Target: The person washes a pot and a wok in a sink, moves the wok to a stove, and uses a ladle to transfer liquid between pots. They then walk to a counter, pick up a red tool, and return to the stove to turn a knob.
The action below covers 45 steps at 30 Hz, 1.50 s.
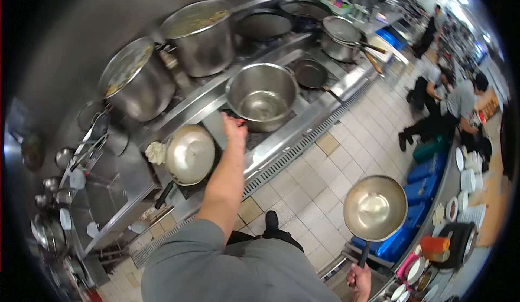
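Note:
My left hand (234,124) reaches to the near left side of a large steel pot (262,120) on the stove. Its fingers are curled on something dark beside the pot wall; whether that is the pot's handle I cannot make out. Clear liquid shows in the bottom of the pot. My right hand (358,281) is closed round the black handle of a deep frying pan (375,207), held out over the floor on my right. Its inside is shiny, with no food visible. Left of my left forearm, another pan (190,155) with a black handle sits on the stove.
Two tall stockpots (203,42) stand at the back. A small dark skillet (311,74) and a lidded saucepan (340,38) are farther right. A sink (111,199) lies at left. Blue bins (414,215) and a counter with dishes line the right. Several people work beyond.

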{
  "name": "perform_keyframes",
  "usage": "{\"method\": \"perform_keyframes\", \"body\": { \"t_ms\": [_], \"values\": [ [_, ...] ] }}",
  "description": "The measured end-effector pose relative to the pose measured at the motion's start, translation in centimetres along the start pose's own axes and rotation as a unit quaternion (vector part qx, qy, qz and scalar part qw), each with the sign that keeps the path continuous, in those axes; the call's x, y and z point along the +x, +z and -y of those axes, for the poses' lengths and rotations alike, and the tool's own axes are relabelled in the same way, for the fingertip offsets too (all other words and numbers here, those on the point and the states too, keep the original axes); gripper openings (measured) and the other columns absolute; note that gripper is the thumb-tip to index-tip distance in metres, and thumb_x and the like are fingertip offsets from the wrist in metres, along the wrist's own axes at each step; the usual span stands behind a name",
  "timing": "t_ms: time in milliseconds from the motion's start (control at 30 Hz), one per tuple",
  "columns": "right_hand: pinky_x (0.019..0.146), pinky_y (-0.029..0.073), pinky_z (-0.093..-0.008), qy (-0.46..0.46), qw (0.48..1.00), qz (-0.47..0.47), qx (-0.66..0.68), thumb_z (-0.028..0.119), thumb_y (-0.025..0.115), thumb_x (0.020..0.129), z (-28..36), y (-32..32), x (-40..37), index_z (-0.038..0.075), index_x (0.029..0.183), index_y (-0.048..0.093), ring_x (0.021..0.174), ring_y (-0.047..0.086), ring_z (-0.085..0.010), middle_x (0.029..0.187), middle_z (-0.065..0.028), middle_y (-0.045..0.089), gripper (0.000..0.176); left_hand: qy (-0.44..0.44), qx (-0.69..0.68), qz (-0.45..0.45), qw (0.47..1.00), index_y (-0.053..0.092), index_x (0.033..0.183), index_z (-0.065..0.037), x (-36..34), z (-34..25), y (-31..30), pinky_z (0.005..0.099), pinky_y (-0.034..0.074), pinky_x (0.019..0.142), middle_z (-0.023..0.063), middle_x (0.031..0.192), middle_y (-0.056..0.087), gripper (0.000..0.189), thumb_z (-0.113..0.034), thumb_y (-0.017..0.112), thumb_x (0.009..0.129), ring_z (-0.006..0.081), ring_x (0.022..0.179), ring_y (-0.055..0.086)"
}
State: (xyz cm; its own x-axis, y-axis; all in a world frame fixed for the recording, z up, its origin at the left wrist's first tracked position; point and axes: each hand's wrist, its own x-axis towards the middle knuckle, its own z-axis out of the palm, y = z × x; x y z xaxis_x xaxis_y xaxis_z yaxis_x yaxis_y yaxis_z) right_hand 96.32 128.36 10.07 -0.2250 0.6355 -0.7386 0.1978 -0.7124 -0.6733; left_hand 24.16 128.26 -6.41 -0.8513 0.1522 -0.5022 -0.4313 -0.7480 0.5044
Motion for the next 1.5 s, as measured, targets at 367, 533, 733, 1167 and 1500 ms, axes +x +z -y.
{"method": "perform_keyframes", "body": {
  "t_ms": [367, 533, 733, 1167, 1500],
  "values": [
    [0.035, 0.033, -0.0289, -0.049, 0.915, 0.302, -0.262, 0.005, 0.060, 0.088, 9.1, 18.4, 0.5, 0.006, 0.089, 0.045, 0.038, 0.044, -0.0129, 0.052, -0.0034, 0.047, 0.015, -0.080, 0.324, 0.231, 0.914, 0.055, 0.120, -0.003, -17.8, -11.8, -13.4, 0.0326, 0.053, 0.086, 0.0075, 0.098, 0.061, 0.033, -0.028, 0.057, 0.099, 0.0175, 0.096, 0.062],
    [0.039, 0.037, -0.0273, -0.107, 0.702, 0.535, -0.457, 0.013, 0.055, 0.095, 8.2, 40.3, -4.5, 0.006, 0.098, 0.047, 0.044, 0.046, -0.0090, 0.057, -0.0005, 0.047, 0.012, -0.092, 0.408, 0.186, 0.889, 0.059, 0.121, 0.000, -29.7, -28.5, -25.4, 0.0337, 0.055, 0.086, 0.0112, 0.095, 0.067, 0.029, -0.020, 0.051, 0.101, 0.0229, 0.091, 0.068],
    [0.079, 0.050, -0.0527, -0.436, 0.528, 0.562, -0.464, 0.014, 0.061, 0.079, -12.5, 64.6, -12.0, -0.007, 0.102, 0.054, 0.090, 0.064, -0.0454, 0.089, -0.0285, 0.066, 0.032, 0.052, 0.301, 0.146, 0.941, 0.051, 0.129, 0.004, -34.9, -41.8, -37.4, 0.0403, 0.050, 0.091, 0.0157, 0.112, 0.064, 0.048, -0.035, 0.047, 0.103, 0.0273, 0.104, 0.063],
    [0.072, 0.052, -0.0511, -0.457, 0.461, 0.450, -0.613, 0.021, 0.062, 0.080, -26.7, 72.6, -18.3, -0.003, 0.116, 0.048, 0.083, 0.068, -0.0412, 0.091, -0.0238, 0.068, 0.046, 0.119, 0.169, -0.018, 0.978, 0.062, 0.106, -0.002, -23.7, -46.5, -39.9, 0.0314, 0.052, 0.073, 0.0069, 0.098, 0.067, 0.018, -0.016, 0.060, 0.096, 0.0163, 0.088, 0.063],
    [0.075, 0.054, -0.0396, -0.401, 0.442, 0.574, -0.560, 0.021, 0.064, 0.089, -24.8, 72.2, -14.7, 0.004, 0.122, 0.058, 0.083, 0.068, -0.0309, 0.095, -0.0177, 0.068, 0.037, -0.104, 0.165, 0.032, 0.980, 0.061, 0.101, -0.002, -17.6, -51.0, -47.9, 0.0335, 0.052, 0.067, 0.0081, 0.087, 0.064, 0.011, -0.012, 0.061, 0.095, 0.0184, 0.076, 0.063]
  ]
}}
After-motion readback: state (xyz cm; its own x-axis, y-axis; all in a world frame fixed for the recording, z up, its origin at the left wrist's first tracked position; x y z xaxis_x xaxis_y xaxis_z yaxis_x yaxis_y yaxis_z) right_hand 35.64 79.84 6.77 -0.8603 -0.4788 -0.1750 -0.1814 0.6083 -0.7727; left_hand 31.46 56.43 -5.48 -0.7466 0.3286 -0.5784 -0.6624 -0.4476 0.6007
